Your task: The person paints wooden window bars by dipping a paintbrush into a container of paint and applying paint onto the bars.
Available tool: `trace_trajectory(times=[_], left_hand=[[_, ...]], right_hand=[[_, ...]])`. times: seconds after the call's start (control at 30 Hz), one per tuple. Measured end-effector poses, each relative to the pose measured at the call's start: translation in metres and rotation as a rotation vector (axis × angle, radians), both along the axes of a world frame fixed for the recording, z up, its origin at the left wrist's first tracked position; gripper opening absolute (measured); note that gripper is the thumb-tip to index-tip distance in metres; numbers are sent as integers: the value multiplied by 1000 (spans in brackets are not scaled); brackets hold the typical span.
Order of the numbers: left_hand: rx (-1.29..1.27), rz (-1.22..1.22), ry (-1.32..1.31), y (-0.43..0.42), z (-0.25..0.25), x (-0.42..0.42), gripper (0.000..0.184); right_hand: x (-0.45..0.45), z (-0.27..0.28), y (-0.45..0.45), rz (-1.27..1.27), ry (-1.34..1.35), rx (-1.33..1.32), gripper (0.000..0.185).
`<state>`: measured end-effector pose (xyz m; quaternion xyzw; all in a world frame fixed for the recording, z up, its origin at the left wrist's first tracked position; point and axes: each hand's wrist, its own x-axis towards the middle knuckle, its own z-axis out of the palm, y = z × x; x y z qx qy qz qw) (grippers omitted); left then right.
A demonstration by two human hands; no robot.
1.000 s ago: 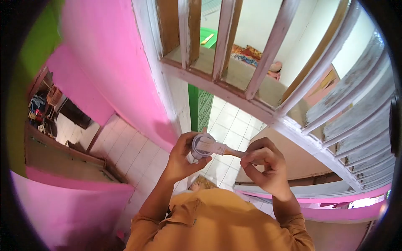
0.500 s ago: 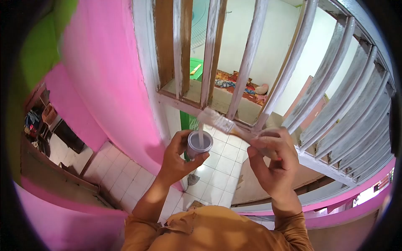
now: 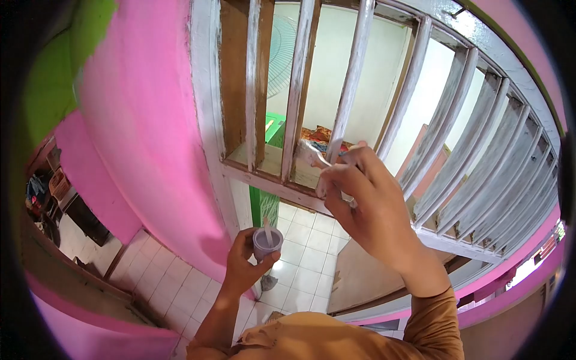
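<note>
My left hand is wrapped round a small cup of greyish-white paint, held upright low in front of me. A pale flat stick stands in the cup and leans on its rim. Up at the wooden slats, my right hand grips a paintbrush whose bristles point up and left. Those bristles are close to the lower part of a slat; whether they touch it I cannot tell. The fingers cover most of the brush handle. White paint coats the slats' front edges, while some sides show bare brown wood.
A pink wall curves down on the left. Under the slats runs a bottom rail, with white floor tiles below. Behind them are a fan and a green surface. More slats continue to the right.
The brush in my right hand has moved from above the cup up and forward to the slats. My left hand with the cup sits lower and slightly further left in view.
</note>
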<state>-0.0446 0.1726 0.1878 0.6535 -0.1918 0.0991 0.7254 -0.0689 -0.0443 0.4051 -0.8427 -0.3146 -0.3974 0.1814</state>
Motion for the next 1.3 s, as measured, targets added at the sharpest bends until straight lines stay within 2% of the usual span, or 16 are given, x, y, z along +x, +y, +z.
trace_trajectory(times=[0.17, 0.23, 0.37, 0.43, 0.57, 0.63, 0.8, 0.87, 0.97, 1.07, 1.17, 1.27, 1.3], left_hand=[[12, 24, 27, 4, -5, -3, 60], [2, 7, 58, 6, -4, -4, 59], [19, 8, 87, 10, -12, -6, 58], [15, 9, 89, 12, -17, -8, 58], [-9, -9, 103, 14, -24, -7, 58], [2, -7, 104, 13, -19, -9, 59], [26, -6, 82, 11, -21, -11, 60], [-12, 5, 59, 12, -27, -11, 58], [-15, 5, 68, 13, -27, -15, 58], [0, 3, 63, 15, -30, -13, 59], [-46, 2, 76, 14, -33, -14, 60], [-24, 11, 81, 15, -38, -15, 61], [-21, 6, 96, 16, -38, -16, 61]], right_hand=[[15, 30, 4, 56, -81, -36, 24], [10, 41, 2, 69, -80, 124, 21], [-1, 35, -4, 34, -95, 114, 21], [-5, 26, -5, 16, 60, -59, 23], [6, 20, 2, 37, 68, -67, 24], [14, 35, 2, 84, -153, -57, 23], [6, 64, -3, 143, -145, 139, 24], [-3, 61, -9, 11, -102, -53, 23], [-1, 40, -1, 62, 23, -132, 20], [9, 40, 6, 81, -82, -69, 18], [10, 66, 5, 14, -208, -15, 18], [5, 71, 2, 33, -217, 25, 18], [-2, 70, -2, -8, -199, -63, 17]])
